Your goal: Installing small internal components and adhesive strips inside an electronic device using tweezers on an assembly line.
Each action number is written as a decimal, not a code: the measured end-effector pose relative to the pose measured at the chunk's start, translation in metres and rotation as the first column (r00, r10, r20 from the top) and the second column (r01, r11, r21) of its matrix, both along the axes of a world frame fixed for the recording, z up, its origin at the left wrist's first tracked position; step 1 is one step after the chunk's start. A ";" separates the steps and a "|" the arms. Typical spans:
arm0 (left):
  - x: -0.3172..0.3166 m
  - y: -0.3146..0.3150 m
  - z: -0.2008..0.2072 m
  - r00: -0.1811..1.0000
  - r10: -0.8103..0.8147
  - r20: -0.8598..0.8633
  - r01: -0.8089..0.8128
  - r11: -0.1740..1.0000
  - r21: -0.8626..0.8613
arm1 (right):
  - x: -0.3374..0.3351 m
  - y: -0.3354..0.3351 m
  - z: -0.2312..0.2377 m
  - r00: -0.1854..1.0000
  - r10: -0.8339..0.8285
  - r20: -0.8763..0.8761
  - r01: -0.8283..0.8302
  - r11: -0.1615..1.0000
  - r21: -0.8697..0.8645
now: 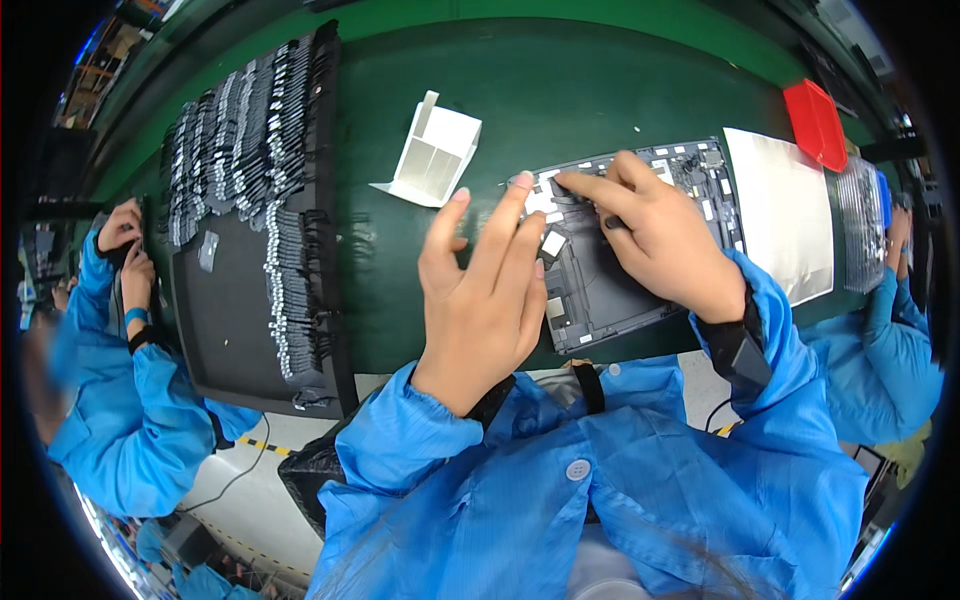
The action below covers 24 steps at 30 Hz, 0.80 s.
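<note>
Where fingers press: small white label (553, 243).

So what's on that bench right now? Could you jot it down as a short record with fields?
Surface: green work mat
Left hand: raised over the left edge of the open device chassis, fingers spread, holding nothing
Right hand: resting on the chassis, index finger pressing near its top left corner
Left of the hands: black tray with rows of small dark parts
Behind: folded white card holder
Right: silvery sheet, red bin
Others: co-workers in blue sleeves at both sides
</note>
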<state>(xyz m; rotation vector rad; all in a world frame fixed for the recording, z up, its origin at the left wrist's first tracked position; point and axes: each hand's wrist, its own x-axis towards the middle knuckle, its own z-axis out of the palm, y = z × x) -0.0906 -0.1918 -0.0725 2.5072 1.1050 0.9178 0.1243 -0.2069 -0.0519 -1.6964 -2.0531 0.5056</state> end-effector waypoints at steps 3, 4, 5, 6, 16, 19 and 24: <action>0.000 0.000 -0.012 0.992 0.000 -0.126 -0.008 0.998 -0.057 | -0.003 -0.003 -0.001 0.999 0.002 0.040 -0.003 1.000 0.016; 0.000 0.001 -0.013 0.986 0.002 -0.166 -0.015 0.997 -0.077 | -0.003 -0.003 0.000 0.998 -0.005 0.063 0.004 1.000 0.024; -0.001 0.001 -0.012 0.978 0.003 -0.209 -0.017 0.998 -0.065 | -0.003 -0.003 0.000 0.998 -0.007 0.063 0.005 1.000 0.025; -0.001 0.001 -0.012 0.978 0.001 -0.209 -0.015 0.998 -0.065 | -0.004 -0.002 -0.001 0.996 0.013 0.085 -0.016 1.000 0.027; 0.010 0.000 -0.004 0.897 0.016 -0.442 0.043 0.991 0.124 | -0.012 0.010 0.005 0.969 0.104 0.222 -0.118 0.992 0.050; 0.005 0.005 -0.004 0.920 -0.015 -0.391 0.048 0.996 0.075 | 0.006 0.006 0.006 0.985 0.123 0.125 -0.125 0.992 0.012; 0.001 0.015 -0.004 0.963 -0.109 -0.248 0.103 0.994 -0.038 | 0.016 -0.013 0.004 0.997 0.077 0.032 -0.076 0.997 -0.019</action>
